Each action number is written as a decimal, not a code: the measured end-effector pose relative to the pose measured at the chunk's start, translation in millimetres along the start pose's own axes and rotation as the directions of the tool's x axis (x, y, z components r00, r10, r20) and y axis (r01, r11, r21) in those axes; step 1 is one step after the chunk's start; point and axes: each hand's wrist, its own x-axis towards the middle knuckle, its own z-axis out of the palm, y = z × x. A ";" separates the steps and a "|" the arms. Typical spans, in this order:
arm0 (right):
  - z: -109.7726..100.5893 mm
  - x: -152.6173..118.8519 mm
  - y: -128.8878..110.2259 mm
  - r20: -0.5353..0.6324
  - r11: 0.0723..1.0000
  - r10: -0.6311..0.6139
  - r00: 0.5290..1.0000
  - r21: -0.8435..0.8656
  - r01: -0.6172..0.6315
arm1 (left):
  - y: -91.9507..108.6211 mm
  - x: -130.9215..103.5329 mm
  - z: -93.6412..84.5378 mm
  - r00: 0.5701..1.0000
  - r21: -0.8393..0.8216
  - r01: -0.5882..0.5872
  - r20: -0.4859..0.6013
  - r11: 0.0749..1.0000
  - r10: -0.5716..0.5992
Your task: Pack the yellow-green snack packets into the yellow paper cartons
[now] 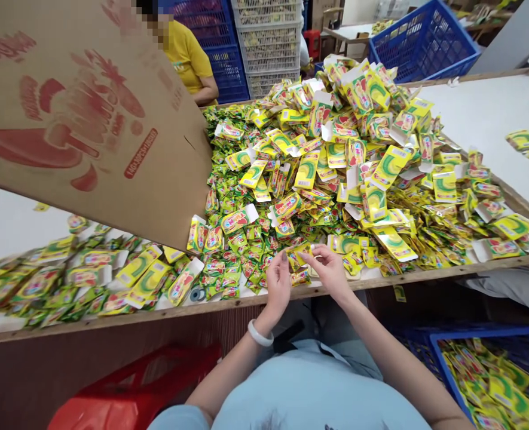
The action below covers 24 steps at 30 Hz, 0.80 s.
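Over the table's front edge, my left hand and my right hand are close together. A small yellow packet spans the gap between them, its ends pinched by the fingertips of each hand. Whether it is a sachet or a small carton is hard to make out. Just beyond my hands lie many green sachets and, to the right, yellow sachets. Small yellow-and-green cartons, several with white end flaps sticking out, are heaped on top of the sachets.
A large printed cardboard box leans over the table at left. Blue crates stand behind and one blue crate with cartons sits low at right. A red plastic stool is below left. Across the table is a person in a yellow shirt.
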 end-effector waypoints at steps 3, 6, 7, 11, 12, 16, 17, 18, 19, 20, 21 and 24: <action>-12.0 3.7 -0.5 0.067 0.999 0.034 0.997 0.026 -0.036 | 4.6 -1.1 -2.1 0.999 -0.033 -0.031 -0.026 0.999 0.030; -25.8 5.3 -2.1 0.219 0.978 0.081 0.972 0.170 -0.120 | 8.1 0.7 -2.6 0.992 0.033 -0.112 0.065 0.993 0.110; -30.8 4.8 -2.5 0.289 0.971 0.075 0.954 0.199 -0.136 | 10.2 3.6 -2.5 0.981 0.085 -0.161 0.119 0.983 0.150; -54.9 0.5 -0.9 0.288 0.971 0.082 0.954 0.192 -0.141 | 25.8 42.3 -5.3 0.921 0.431 -0.385 0.235 0.816 0.310; -61.6 -0.7 0.4 0.244 0.973 0.098 0.965 0.178 -0.144 | 30.3 58.9 -7.2 0.911 0.542 -0.412 0.215 0.733 0.353; -83.3 -6.8 4.2 0.148 0.998 0.040 0.988 0.043 -0.046 | 43.5 121.4 -16.6 0.873 0.813 -0.420 0.240 0.404 0.424; -86.1 -8.9 3.9 0.147 1.000 -0.003 0.989 -0.004 0.004 | 45.4 128.3 -18.7 0.865 0.820 -0.444 0.287 0.360 0.412; -87.4 -11.2 3.1 0.156 0.998 -0.044 0.987 -0.047 0.051 | 46.7 129.6 -20.6 0.847 0.809 -0.485 0.339 0.333 0.409; -87.2 -13.7 1.9 0.172 0.992 -0.079 0.982 -0.083 0.094 | 47.7 125.4 -22.4 0.818 0.781 -0.537 0.390 0.319 0.423; -85.6 -16.2 0.4 0.199 0.985 -0.110 0.974 -0.113 0.134 | 48.2 116.2 -24.4 0.780 0.738 -0.595 0.436 0.318 0.449; -82.8 -18.7 -1.1 0.237 0.975 -0.141 0.961 -0.136 0.177 | 48.5 103.2 -26.4 0.737 0.683 -0.653 0.475 0.327 0.481; -71.2 -25.0 -4.9 0.319 0.911 -0.294 0.901 -0.192 0.365 | 47.3 57.1 -33.6 0.659 0.521 -0.749 0.526 0.409 0.538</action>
